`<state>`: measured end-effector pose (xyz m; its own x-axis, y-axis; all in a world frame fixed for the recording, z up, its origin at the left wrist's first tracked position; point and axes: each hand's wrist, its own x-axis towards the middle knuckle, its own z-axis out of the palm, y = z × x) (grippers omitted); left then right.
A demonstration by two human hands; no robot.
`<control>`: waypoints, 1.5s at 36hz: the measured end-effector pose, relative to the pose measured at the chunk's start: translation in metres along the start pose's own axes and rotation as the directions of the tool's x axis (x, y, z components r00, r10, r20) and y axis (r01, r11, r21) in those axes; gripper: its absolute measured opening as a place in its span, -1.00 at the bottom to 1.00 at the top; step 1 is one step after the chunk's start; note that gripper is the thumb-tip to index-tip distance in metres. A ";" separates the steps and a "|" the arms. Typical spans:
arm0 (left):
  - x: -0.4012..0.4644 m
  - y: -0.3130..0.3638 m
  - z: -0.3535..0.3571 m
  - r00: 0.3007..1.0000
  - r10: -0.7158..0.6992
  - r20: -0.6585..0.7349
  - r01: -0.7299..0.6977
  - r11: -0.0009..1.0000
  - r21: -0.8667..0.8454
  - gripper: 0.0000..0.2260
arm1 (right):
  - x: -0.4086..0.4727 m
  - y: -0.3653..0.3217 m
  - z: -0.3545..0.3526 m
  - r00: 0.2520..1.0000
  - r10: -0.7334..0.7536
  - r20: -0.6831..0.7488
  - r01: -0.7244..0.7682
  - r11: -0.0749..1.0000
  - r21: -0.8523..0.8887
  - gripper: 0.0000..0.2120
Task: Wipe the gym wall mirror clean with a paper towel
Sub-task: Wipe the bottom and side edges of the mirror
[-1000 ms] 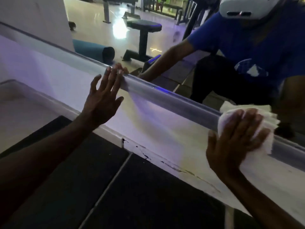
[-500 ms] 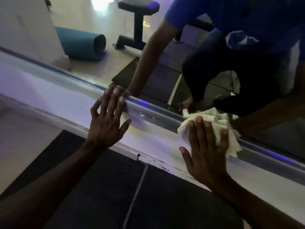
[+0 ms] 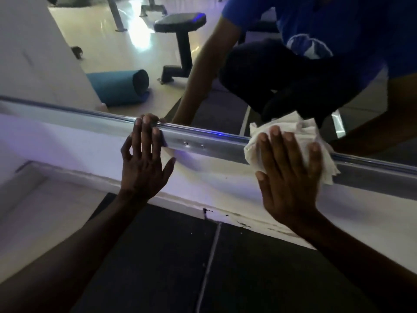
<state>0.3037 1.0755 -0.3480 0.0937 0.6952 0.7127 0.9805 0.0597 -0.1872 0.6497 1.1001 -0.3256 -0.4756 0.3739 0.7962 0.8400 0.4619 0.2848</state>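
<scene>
The wall mirror (image 3: 158,64) fills the upper part of the view, bounded below by a shiny metal frame strip (image 3: 203,141). A crumpled white paper towel (image 3: 255,150) lies over that strip at the right. My right hand (image 3: 291,175) presses flat on the towel, fingers straight and spread. My left hand (image 3: 144,161) rests flat against the white wall below the mirror, its fingertips touching the metal strip. The mirror reflects a crouching person in a blue shirt and both arms.
Below the strip runs a white wall band (image 3: 67,145) with a cracked skirting (image 3: 225,216). Black rubber floor mats (image 3: 180,267) cover the floor under my arms. The mirror reflects a rolled blue mat (image 3: 117,86) and a black bench (image 3: 180,26).
My right hand slid the towel leftward along the frame strip, from the far right toward the middle. My left hand stayed flat at the strip. The camera has tilted lower and moved closer.
</scene>
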 end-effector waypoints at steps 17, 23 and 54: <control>0.004 -0.035 -0.079 0.935 0.181 0.304 -0.174 0.983 -0.052 -0.19 | 0.012 -0.036 0.013 0.931 0.361 -0.055 -0.361 0.932 0.019 -0.28; -0.001 -0.064 -0.080 0.915 0.158 0.371 -0.145 0.987 -0.062 -0.27 | 0.052 -0.104 0.024 0.991 0.117 0.057 -0.125 0.979 0.159 -0.23; -0.034 -0.392 0.053 0.997 0.061 -0.037 -0.067 0.983 -0.173 -0.34 | 0.227 -0.395 0.140 0.993 0.016 0.116 -0.002 0.993 -0.120 -0.19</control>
<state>-0.0930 1.0662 -0.3344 0.1601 0.6708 0.7242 0.9871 -0.1114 -0.1150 0.1733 1.1147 -0.3322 -0.4889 0.4718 0.7338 0.8663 0.3612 0.3450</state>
